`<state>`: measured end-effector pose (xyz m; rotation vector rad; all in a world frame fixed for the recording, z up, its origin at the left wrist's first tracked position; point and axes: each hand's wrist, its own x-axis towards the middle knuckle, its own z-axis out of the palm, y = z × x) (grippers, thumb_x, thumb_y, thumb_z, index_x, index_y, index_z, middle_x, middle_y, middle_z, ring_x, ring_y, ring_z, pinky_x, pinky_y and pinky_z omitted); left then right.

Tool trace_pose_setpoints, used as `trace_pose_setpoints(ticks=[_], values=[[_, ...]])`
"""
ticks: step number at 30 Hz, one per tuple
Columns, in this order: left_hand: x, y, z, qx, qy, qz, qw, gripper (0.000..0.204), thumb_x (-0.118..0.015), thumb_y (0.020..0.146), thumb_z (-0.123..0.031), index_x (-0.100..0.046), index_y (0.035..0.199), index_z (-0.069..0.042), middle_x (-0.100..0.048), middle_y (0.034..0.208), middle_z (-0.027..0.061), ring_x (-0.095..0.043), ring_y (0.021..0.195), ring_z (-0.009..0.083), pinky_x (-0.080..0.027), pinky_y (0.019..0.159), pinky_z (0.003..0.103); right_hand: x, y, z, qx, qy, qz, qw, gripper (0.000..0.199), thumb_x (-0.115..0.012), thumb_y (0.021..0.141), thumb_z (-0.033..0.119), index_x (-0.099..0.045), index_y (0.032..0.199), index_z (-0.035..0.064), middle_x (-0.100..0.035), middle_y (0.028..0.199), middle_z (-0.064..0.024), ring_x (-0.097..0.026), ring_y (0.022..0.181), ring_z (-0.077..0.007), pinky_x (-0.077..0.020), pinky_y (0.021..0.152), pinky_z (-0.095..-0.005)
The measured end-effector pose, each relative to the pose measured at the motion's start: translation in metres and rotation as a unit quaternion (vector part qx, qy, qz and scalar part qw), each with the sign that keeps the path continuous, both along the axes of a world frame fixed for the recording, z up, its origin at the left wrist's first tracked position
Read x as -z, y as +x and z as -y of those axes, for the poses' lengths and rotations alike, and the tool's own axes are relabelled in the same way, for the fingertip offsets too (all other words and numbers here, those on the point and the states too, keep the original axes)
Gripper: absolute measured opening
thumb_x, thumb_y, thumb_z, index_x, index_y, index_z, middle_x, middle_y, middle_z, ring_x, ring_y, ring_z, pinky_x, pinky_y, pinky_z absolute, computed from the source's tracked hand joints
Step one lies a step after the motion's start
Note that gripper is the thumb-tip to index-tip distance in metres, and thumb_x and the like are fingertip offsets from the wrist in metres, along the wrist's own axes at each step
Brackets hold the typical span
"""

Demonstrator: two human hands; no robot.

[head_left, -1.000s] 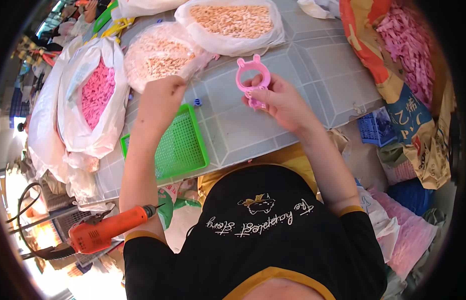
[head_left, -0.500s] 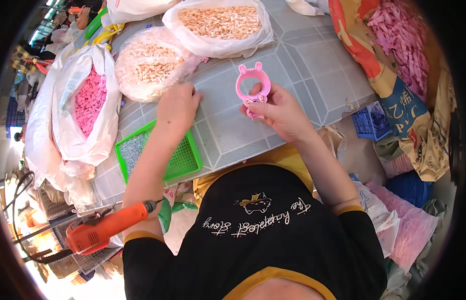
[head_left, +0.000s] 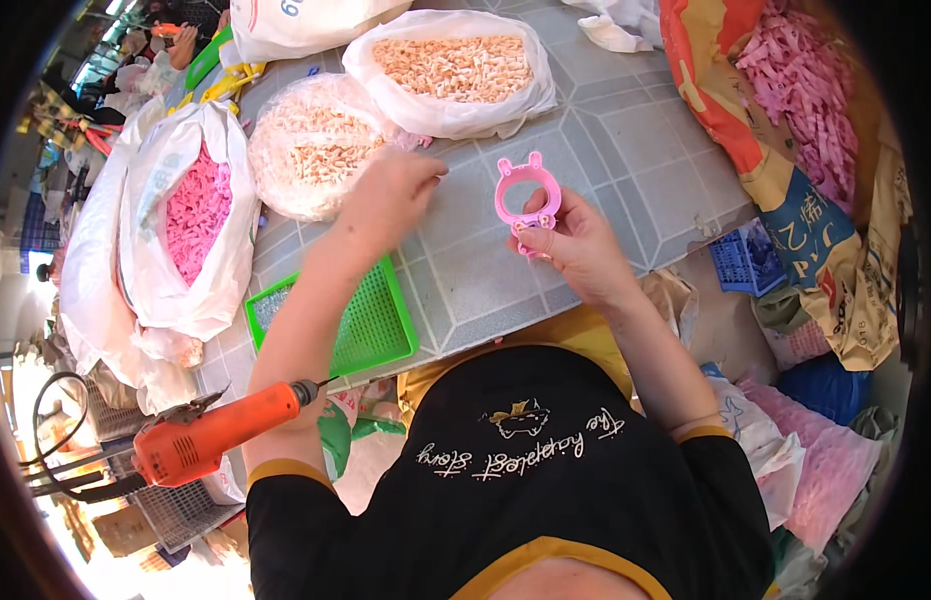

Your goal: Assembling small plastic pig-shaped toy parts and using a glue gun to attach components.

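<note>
Since half a second ago the left hand (head_left: 386,195) has lifted off the tabletop beside the green tray (head_left: 361,325) and travelled up-right — it now hangs over the near edge of the clear bag of pale orange pieces (head_left: 311,150), fingers curled loosely downward, tips at the bag's rim. Whether anything is pinched between them I cannot tell; the back of the hand hides the fingertips.

The right hand (head_left: 576,245) has barely shifted. It holds the pink ring-shaped frame with two small ears (head_left: 526,190) upright over the grey tiled table (head_left: 626,150), thumb and forefinger closed narrow on the frame's lower edge, the ears and open ring standing clear above the fingers.

Judgement: the left hand's reach reads as fetching a small part from the bag to go with the frame.

Frame and left hand near, not touching — a gap of bare table between them. A second bag of orange pieces (head_left: 451,70) lies further back; an orange power screwdriver (head_left: 211,440) hangs off the table's near-left edge
</note>
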<state>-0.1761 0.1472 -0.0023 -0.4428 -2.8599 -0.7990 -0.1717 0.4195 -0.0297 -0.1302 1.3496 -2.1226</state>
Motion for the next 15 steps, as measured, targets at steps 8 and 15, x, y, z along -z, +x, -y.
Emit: trace_pose_setpoints(ticks=[8, 15], values=[[0.005, -0.031, 0.020, -0.142, -0.084, -0.026, 0.986, 0.032, -0.049, 0.087, 0.002, -0.062, 0.115, -0.003, -0.067, 0.103, 0.0217, -0.063, 0.098, 0.0419, -0.051, 0.086, 0.049, 0.023, -0.008, -0.010, 0.017, -0.040, 0.052, 0.998, 0.033, -0.072, 0.086, 0.000, -0.055, 0.112, 0.0075, -0.061, 0.103, -0.0045, -0.069, 0.095, -0.0216, -0.0543, 0.083, -0.0300], [0.021, -0.035, 0.008, -0.140, -0.341, -0.033, 0.929, 0.028, -0.055, 0.086, -0.007, -0.066, 0.113, -0.008, -0.065, 0.121, 0.0089, -0.059, 0.110, 0.0291, -0.050, 0.086, 0.047, 0.026, -0.008, -0.009, 0.003, -0.066, 0.059, 0.996, 0.032, -0.072, 0.086, -0.001, -0.055, 0.111, 0.0070, -0.061, 0.103, -0.0049, -0.069, 0.095, -0.0218, -0.0550, 0.083, -0.0314]])
